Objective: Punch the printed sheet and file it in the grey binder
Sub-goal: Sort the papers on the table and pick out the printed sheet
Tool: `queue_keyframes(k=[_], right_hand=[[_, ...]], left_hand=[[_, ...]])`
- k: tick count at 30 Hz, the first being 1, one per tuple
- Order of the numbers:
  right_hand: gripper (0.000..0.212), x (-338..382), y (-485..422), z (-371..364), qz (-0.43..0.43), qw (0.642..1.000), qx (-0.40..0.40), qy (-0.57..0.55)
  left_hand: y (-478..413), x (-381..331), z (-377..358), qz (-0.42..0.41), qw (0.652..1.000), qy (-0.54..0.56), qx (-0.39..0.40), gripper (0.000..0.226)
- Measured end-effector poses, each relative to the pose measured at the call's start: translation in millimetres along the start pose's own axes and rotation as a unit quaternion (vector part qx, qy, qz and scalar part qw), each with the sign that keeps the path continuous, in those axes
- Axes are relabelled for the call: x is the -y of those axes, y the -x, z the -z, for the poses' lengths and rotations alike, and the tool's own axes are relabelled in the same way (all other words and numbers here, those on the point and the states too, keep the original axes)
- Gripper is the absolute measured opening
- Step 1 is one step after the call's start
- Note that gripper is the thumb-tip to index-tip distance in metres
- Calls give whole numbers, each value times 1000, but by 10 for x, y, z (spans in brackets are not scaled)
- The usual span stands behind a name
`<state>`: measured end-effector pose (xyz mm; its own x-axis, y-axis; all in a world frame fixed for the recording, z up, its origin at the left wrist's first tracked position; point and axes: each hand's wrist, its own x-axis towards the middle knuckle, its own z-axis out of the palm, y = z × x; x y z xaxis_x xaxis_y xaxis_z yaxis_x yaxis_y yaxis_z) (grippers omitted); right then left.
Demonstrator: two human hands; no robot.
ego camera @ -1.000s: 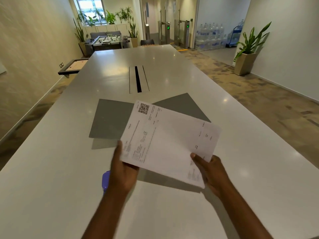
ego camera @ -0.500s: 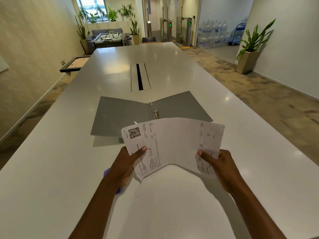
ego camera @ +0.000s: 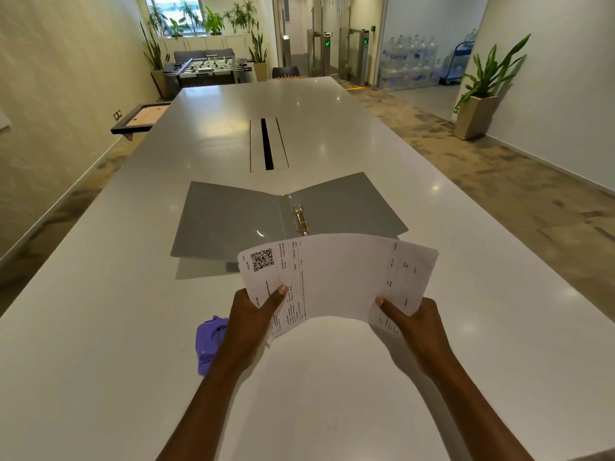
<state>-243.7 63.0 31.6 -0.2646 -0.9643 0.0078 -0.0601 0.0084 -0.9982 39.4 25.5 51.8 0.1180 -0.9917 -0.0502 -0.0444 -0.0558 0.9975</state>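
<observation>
The printed sheet [ego camera: 336, 277], white with a QR code at its left end, arches upward between both hands above the table. My left hand [ego camera: 249, 324] pinches its left edge, thumb on top. My right hand [ego camera: 416, 327] pinches its right lower edge. The grey binder [ego camera: 229, 221] lies open flat just beyond the sheet, its metal rings [ego camera: 301, 219] showing at the spine. A purple hole punch [ego camera: 209, 344] sits on the table beside my left wrist, partly hidden by the arm.
The long white table [ego camera: 133, 361] runs away from me, with a cable slot [ego camera: 268, 144] in its middle beyond the binder. A potted plant [ego camera: 479, 104] stands on the floor at the right. A football table [ego camera: 206, 66] stands at the far end.
The sheet came down and toward me from over the binder and now bows upward between my hands. The binder rings have come into view.
</observation>
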Motion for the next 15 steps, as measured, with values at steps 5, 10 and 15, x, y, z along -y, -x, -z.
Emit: queue_keyframes(k=[5, 10, 15], right_hand=[[20, -35, -23, -7, 7, 1000, -4, 24], [17, 8, -43, -4, 14, 999, 1, 34], [17, -178, -32, 5, 2, 999, 3, 45]], left_hand=[[85, 70, -66, -1, 1000, 8, -17, 21], [76, 73, -59, -15, 1000, 11, -17, 21], [151, 240, -111, 13, 999, 26, -35, 28]])
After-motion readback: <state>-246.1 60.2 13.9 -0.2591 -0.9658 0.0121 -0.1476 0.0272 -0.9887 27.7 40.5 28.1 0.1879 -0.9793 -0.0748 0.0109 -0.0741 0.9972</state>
